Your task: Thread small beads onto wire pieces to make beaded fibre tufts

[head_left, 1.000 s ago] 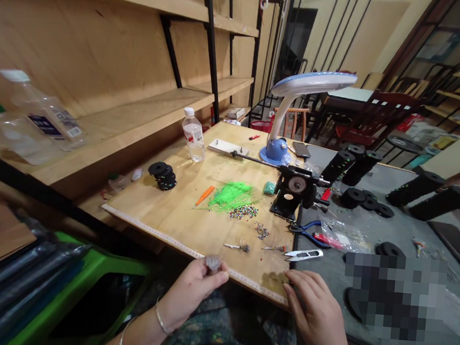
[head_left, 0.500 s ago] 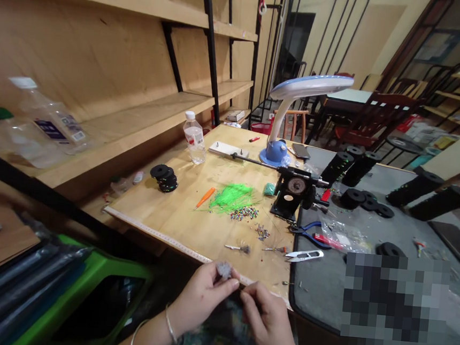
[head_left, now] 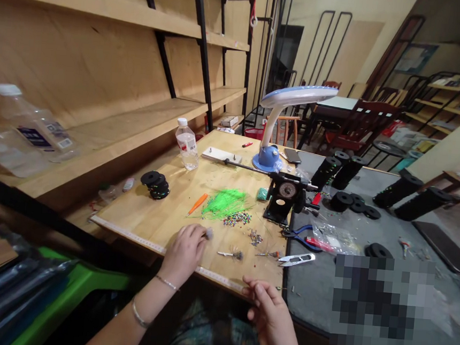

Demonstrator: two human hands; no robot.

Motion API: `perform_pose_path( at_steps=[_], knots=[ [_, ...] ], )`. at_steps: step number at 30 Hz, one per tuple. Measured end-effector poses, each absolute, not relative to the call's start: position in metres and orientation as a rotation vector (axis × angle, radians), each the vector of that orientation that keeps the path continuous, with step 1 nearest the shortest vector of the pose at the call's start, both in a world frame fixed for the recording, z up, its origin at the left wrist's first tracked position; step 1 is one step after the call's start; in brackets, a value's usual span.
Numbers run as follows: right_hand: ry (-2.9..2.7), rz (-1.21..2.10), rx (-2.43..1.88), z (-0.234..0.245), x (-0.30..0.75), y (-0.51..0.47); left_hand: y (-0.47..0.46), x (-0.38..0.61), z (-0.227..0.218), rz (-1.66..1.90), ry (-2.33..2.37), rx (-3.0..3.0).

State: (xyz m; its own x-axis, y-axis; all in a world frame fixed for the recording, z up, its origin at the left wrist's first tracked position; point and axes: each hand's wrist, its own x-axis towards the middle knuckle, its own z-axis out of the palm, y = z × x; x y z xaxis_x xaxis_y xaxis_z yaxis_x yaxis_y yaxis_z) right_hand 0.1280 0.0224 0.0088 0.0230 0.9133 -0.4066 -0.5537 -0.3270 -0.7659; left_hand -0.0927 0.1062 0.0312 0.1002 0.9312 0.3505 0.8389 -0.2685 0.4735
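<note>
My left hand [head_left: 188, 248] is over the table near its front edge, palm down, fingers closed around a small fuzzy grey tuft [head_left: 208, 233] that shows past the fingertips. What else of the tuft lies under the fingers is hidden. At the table's front edge, my right hand [head_left: 269, 307] is half curled, fingers loosely apart, with nothing visible in it. Between and beyond the hands lie a small brush-like piece with a white stem [head_left: 231, 254], a similar orange-tipped piece [head_left: 270, 254] and white thread snips [head_left: 297, 259].
Bright green strands [head_left: 226, 203], coloured beads [head_left: 237, 219] and an orange pointed tool [head_left: 197, 204] lie farther in. A black clamp device [head_left: 282, 196] with a long rod, blue-handled pliers [head_left: 303, 236], a desk lamp [head_left: 267, 157], a water bottle [head_left: 187, 146] and black spools [head_left: 156, 185] stand around.
My hands have come apart. My left hand has moved forward and left over the table with the grey tuft; my right hand has loosened its pinch near the edge. The view has shifted slightly.
</note>
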Motion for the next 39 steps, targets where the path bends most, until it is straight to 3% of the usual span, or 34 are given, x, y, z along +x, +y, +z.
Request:
perform_pose_path(
  at_steps=[4, 8, 14, 17, 22, 28, 34, 39],
  knots=[
    [-0.404, 1.599, -1.061, 0.013, 0.127, 0.021, 0.079, -0.058, 0.045, 1.08, 1.545, 1.829],
    [-0.423, 1.561, -1.037, 0.013, 0.125, 0.022, 0.049, -0.007, 0.045, 0.862, 0.949, 1.161],
    [-0.691, 1.415, -1.158, 0.014, 0.143, 0.019, 0.042, 0.023, 0.033, 0.803, 0.886, 1.06],
    [-1.005, 1.138, -1.365, 0.024, 0.175, 0.022, 0.044, 0.02, 0.032, 0.792, 0.927, 1.092],
    [-1.731, 0.186, -1.471, 0.038, 0.236, 0.057, 0.044, 0.018, 0.03, 0.772, 1.0, 1.021],
    [-2.432, -0.219, -1.468, 0.033, 0.261, 0.091, 0.042, 0.019, 0.026, 0.799, 1.007, 0.879],
    [-2.552, -0.33, -1.633, 0.037, 0.268, 0.082, 0.04, 0.018, 0.028, 0.795, 1.003, 0.811],
    [-2.227, -0.069, -1.71, 0.042, 0.276, 0.059, 0.038, 0.014, 0.025, 0.788, 0.99, 0.808]
  ],
)
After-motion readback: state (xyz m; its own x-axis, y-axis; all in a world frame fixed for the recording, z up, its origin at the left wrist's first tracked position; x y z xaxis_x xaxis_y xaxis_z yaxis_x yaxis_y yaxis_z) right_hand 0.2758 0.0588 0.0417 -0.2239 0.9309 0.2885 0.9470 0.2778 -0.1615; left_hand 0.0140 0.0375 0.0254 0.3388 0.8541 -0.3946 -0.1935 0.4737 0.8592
